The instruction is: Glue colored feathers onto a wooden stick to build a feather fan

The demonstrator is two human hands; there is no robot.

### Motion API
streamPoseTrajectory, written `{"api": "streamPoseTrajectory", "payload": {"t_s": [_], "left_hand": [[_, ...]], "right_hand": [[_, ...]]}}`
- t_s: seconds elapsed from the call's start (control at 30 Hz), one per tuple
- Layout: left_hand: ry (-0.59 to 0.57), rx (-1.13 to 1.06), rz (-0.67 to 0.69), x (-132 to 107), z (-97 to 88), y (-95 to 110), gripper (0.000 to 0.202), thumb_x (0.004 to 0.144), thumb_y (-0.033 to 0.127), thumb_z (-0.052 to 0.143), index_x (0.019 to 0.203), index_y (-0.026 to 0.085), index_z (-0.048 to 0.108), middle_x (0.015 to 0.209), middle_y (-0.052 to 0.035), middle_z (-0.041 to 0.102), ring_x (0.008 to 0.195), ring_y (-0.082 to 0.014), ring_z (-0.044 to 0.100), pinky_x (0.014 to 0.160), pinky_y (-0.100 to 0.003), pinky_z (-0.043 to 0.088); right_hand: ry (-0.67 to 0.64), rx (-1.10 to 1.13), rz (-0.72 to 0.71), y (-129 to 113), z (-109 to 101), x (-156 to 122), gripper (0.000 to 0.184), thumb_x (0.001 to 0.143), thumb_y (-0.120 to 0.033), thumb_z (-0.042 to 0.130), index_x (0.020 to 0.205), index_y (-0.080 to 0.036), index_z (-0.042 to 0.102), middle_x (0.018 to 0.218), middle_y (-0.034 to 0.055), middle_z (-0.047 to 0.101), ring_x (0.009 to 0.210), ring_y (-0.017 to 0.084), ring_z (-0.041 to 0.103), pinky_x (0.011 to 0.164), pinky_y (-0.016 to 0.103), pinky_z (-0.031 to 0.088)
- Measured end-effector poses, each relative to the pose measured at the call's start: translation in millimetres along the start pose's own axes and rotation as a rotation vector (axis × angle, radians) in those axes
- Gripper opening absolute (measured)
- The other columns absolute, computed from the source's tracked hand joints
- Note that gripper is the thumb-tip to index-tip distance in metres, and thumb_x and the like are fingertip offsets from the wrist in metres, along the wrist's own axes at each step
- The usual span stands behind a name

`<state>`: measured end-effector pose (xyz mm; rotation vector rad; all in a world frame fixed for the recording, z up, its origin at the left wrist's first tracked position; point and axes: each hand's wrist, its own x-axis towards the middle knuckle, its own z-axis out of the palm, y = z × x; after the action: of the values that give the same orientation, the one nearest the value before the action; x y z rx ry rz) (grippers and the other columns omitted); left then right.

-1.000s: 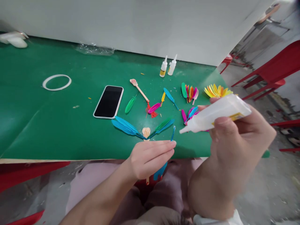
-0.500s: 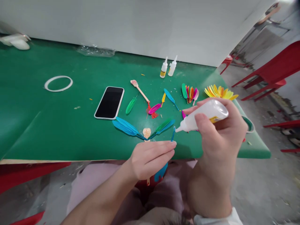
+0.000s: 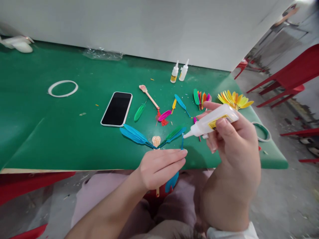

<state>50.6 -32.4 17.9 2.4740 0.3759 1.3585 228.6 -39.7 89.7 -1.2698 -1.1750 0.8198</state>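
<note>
My left hand (image 3: 159,167) pinches a blue feather (image 3: 171,181) above my lap, its thin quill end sticking up past my fingertips. My right hand (image 3: 234,146) grips a small white glue bottle (image 3: 211,121) with a yellow label, tilted so its nozzle touches the tip of the feather's quill. Just beyond on the green table (image 3: 62,132) lies a wooden heart-topped stick (image 3: 156,140) with blue feathers (image 3: 134,134) and green-blue feathers (image 3: 174,132) fanned out on both sides.
A black phone (image 3: 116,109) lies at the middle. Loose coloured feathers (image 3: 202,98), a yellow feather fan (image 3: 234,99), a second wooden stick with a red tassel (image 3: 151,98), two glue bottles (image 3: 178,71) and a white ring (image 3: 62,88) are spread about. Red chairs (image 3: 289,79) stand at the right.
My right hand has brought the glue bottle down and left until its nozzle meets the feather's quill. My left hand has stayed where it was.
</note>
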Motion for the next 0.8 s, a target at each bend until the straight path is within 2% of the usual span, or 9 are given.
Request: {"api": "streamPoseTrajectory", "payload": {"t_s": [0.1, 0.17, 0.3, 0.43, 0.5, 0.57, 0.67, 0.8], "left_hand": [[0.008, -0.012, 0.018, 1.3, 1.3, -0.5, 0.013, 0.08, 0.007, 0.054, 0.088, 0.005, 0.064, 0.096, -0.0146, 0.068, 0.099, -0.0168, 0.061, 0.086, -0.024, 0.052], [0.016, -0.012, 0.019, 1.8, 1.7, 0.0, 0.012, 0.08, 0.006, 0.055, 0.088, 0.005, 0.064, 0.095, -0.0145, 0.068, 0.099, -0.0167, 0.061, 0.087, -0.024, 0.052], [0.006, -0.011, 0.018, 1.0, 1.2, 1.1, 0.012, 0.079, 0.006, 0.056, 0.088, 0.004, 0.064, 0.096, -0.0147, 0.068, 0.1, -0.0168, 0.061, 0.086, -0.024, 0.052], [0.02, 0.004, -0.008, -0.3, 0.7, 1.2, 0.013, 0.081, 0.007, 0.054, 0.09, 0.005, 0.064, 0.097, -0.0145, 0.068, 0.101, -0.0163, 0.061, 0.085, -0.025, 0.053], [0.036, 0.008, -0.016, -0.9, 1.0, 0.8, 0.014, 0.081, 0.008, 0.054, 0.091, 0.005, 0.063, 0.098, -0.014, 0.067, 0.101, -0.0163, 0.06, 0.085, -0.025, 0.053], [0.053, 0.012, -0.015, -1.4, 1.6, 0.1, 0.014, 0.081, 0.008, 0.054, 0.092, 0.006, 0.063, 0.099, -0.0134, 0.067, 0.101, -0.0162, 0.061, 0.086, -0.025, 0.053], [0.069, 0.011, -0.008, -1.7, 2.4, -0.6, 0.014, 0.08, 0.007, 0.055, 0.092, 0.005, 0.063, 0.1, -0.0131, 0.067, 0.1, -0.016, 0.061, 0.086, -0.024, 0.053], [0.061, -0.011, -0.008, -1.6, 2.6, -0.8, 0.014, 0.08, 0.007, 0.056, 0.092, 0.004, 0.063, 0.1, -0.0138, 0.067, 0.101, -0.016, 0.06, 0.087, -0.024, 0.052]], "right_hand": [[0.064, -0.014, -0.037, 1.6, 1.7, 1.8, 0.022, 0.078, -0.038, 0.056, 0.088, -0.019, 0.06, 0.08, 0.0, 0.062, 0.036, 0.002, 0.037, 0.03, 0.019, 0.027], [0.116, -0.027, -0.052, 2.6, 2.7, 2.9, 0.017, 0.079, -0.035, 0.057, 0.084, -0.019, 0.059, 0.079, -0.0004, 0.063, 0.037, 0.002, 0.037, 0.029, 0.019, 0.026], [0.133, 0.04, -0.094, 4.8, 1.6, 4.6, 0.024, 0.079, -0.034, 0.057, 0.099, -0.022, 0.057, 0.083, -0.0004, 0.063, 0.034, 0.002, 0.036, 0.028, 0.019, 0.025], [0.029, 0.102, -0.063, 4.7, -1.4, 2.2, 0.038, 0.082, -0.037, 0.052, 0.117, -0.023, 0.051, 0.095, 0.0028, 0.061, 0.042, 0.006, 0.047, 0.031, 0.022, 0.038], [0.005, 0.104, -0.055, 3.4, -2.3, -0.4, 0.039, 0.082, -0.037, 0.052, 0.118, -0.023, 0.051, 0.099, 0.0038, 0.061, 0.044, 0.007, 0.049, 0.033, 0.024, 0.04], [0.04, 0.073, -0.087, 1.5, -2.1, -2.9, 0.033, 0.081, -0.038, 0.052, 0.11, -0.021, 0.057, 0.094, 0.004, 0.063, 0.042, 0.006, 0.046, 0.031, 0.022, 0.034], [0.172, 0.022, -0.168, -1.1, 1.4, -4.4, 0.025, 0.078, -0.039, 0.056, 0.09, -0.019, 0.064, 0.081, 0.0032, 0.064, 0.041, 0.005, 0.041, 0.03, 0.021, 0.024], [0.288, -0.017, -0.195, -0.4, 10.8, -2.7, 0.016, 0.072, -0.032, 0.063, 0.082, -0.021, 0.065, 0.074, 0.0005, 0.062, 0.048, 0.008, 0.046, 0.036, 0.021, 0.029]]}}
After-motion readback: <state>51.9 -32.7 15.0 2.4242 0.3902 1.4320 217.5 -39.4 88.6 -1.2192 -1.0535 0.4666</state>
